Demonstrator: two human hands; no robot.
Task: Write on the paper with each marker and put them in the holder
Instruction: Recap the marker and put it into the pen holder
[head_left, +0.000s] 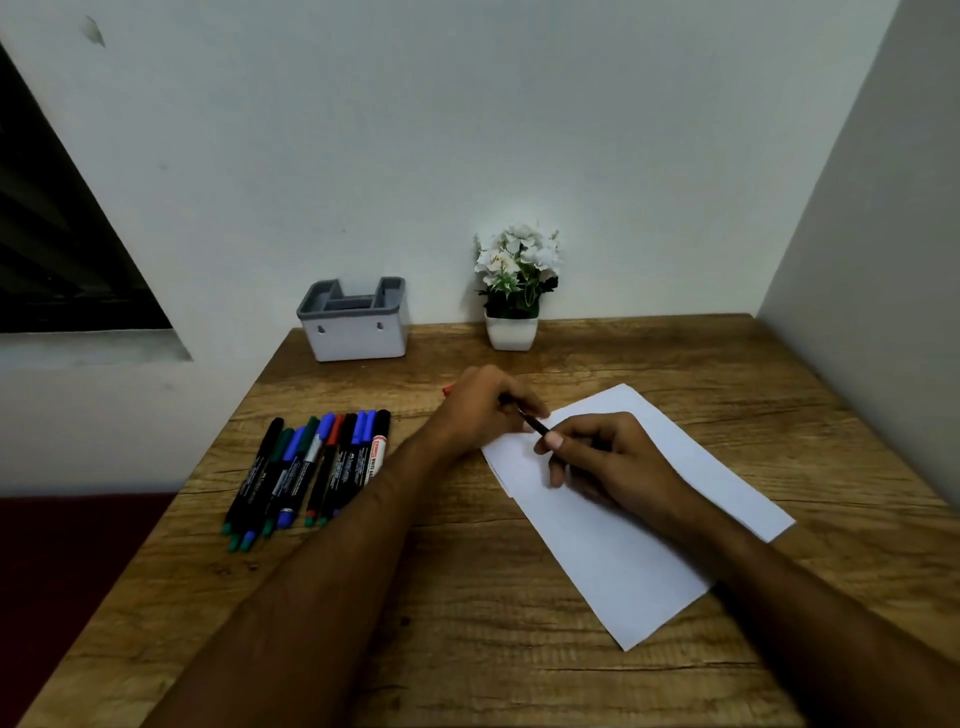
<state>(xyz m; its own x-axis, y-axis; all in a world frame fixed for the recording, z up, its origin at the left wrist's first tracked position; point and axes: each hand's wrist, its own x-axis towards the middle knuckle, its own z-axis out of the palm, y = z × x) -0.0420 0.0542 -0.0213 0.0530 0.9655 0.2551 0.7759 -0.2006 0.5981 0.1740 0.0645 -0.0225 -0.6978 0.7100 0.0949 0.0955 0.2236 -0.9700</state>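
Observation:
A white sheet of paper lies angled on the wooden desk. My right hand rests on the paper and grips a thin black marker. My left hand holds the marker's other end, and a bit of red cap shows behind its knuckles. Several markers with black, blue, green and red caps lie in a row at the left of the desk. The grey and white holder stands at the back against the wall, with nothing visible inside it.
A small white pot of white flowers stands at the back, right of the holder. Walls close the desk at the back and right. The desk's left edge drops off beside the marker row.

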